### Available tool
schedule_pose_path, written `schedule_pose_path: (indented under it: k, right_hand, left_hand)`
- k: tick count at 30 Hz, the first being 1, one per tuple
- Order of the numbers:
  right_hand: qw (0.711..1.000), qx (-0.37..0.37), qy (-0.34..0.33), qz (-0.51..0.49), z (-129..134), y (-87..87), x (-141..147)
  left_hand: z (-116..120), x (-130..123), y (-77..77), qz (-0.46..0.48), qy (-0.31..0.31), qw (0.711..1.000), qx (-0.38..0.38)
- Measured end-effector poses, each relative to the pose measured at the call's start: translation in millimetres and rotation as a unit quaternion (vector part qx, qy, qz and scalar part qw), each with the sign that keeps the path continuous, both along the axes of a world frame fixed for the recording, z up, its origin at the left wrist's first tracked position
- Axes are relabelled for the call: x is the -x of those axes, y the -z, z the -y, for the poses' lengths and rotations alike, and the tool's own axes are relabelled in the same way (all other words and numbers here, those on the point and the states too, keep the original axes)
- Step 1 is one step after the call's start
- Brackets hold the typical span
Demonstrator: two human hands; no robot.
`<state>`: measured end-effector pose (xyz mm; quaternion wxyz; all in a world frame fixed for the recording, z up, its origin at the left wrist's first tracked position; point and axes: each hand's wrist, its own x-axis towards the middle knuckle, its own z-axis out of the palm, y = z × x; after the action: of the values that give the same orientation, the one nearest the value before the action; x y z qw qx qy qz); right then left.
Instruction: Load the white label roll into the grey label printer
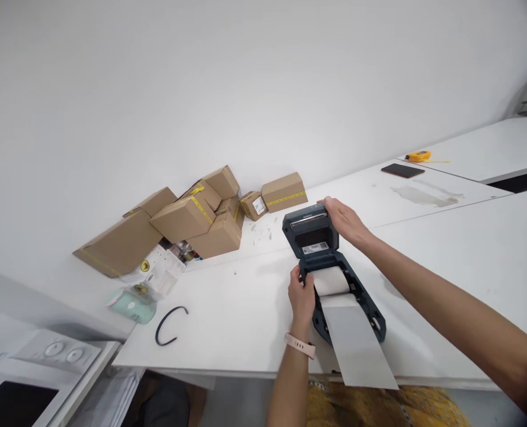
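A dark blue-grey label printer [376, 329] stands on the white table with its lid [292, 228] raised. Inside lies a roll of white labels [331, 281], and a long label strip [356, 350] runs out over the front edge of the table. My right hand [345, 219] grips the upper right corner of the lid. At the left side of the printer's base, my left hand [302, 295] is closed on the rim, thumb on the inside near the roll. A pink band is on my left wrist.
Cardboard boxes [183, 218] are piled at the back left, beside plastic-wrapped papers and a mint-green pack [133, 305]. A black curved band [157, 331] lies nearer. At the back right are a dark phone-like slab [402, 171] and a yellow tape measure [418, 156].
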<state>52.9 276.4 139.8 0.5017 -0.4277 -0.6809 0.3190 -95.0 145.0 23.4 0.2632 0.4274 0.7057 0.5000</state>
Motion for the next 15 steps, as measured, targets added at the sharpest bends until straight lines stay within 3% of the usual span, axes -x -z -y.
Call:
schedule_pose_path:
  k: [4,7,11,15]
  right_hand:
    - [1.0,0.011,0.013,0.006,-40,-1.7,14]
    - [0.999,0.016,0.032,0.012,-52,-1.5,22]
    - [0.998,-0.022,0.054,-0.005,-30,-2.2,16]
    - [0.983,-0.159,0.094,-0.016,17,18.7,-6]
  left_hand:
    - [0,-2,9.7,-0.036,-0.009,0.999,0.005]
    - [2,-2,8.9,-0.049,-0.01,0.999,0.006]
    - [4,-3,4.8,-0.046,-0.007,0.999,0.01]
    - [3,-5,3.1,-0.052,-0.008,0.999,0.004]
